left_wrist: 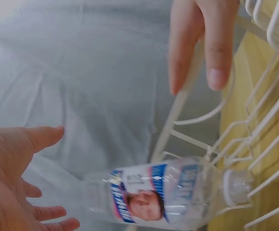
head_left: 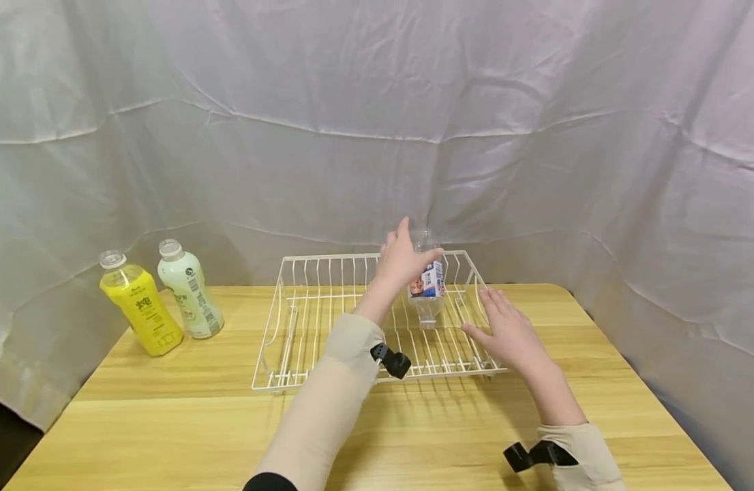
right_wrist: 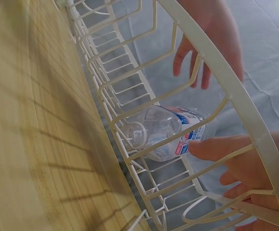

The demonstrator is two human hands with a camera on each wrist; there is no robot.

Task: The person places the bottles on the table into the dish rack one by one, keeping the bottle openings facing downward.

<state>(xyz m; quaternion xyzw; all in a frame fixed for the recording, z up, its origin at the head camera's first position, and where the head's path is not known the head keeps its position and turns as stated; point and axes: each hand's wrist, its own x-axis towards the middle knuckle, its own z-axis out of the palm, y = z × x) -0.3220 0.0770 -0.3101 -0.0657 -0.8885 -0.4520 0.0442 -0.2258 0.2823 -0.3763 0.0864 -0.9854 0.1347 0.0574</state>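
Observation:
A clear plastic bottle (head_left: 429, 283) with a blue, white and red label stands neck down in a white wire dish rack (head_left: 328, 298). My left hand (head_left: 400, 262) is just above and left of it with spread fingers; in the left wrist view that hand (left_wrist: 14, 178) shows a gap to the bottle (left_wrist: 144, 195). At the rack's right side is my right hand (head_left: 508, 331), its fingers straight and thumb apart. In the right wrist view its thumb overlaps the bottle (right_wrist: 166, 130) behind the wires; I cannot tell whether it touches. Neither hand grips anything.
On the left of the wooden table (head_left: 187, 429) stand a yellow-wrapped bottle (head_left: 145, 310) and a pale green bottle (head_left: 191, 293), close side by side. A grey curtain (head_left: 328, 177) hangs behind and around the table. The rack's raised wires and rim surround the clear bottle.

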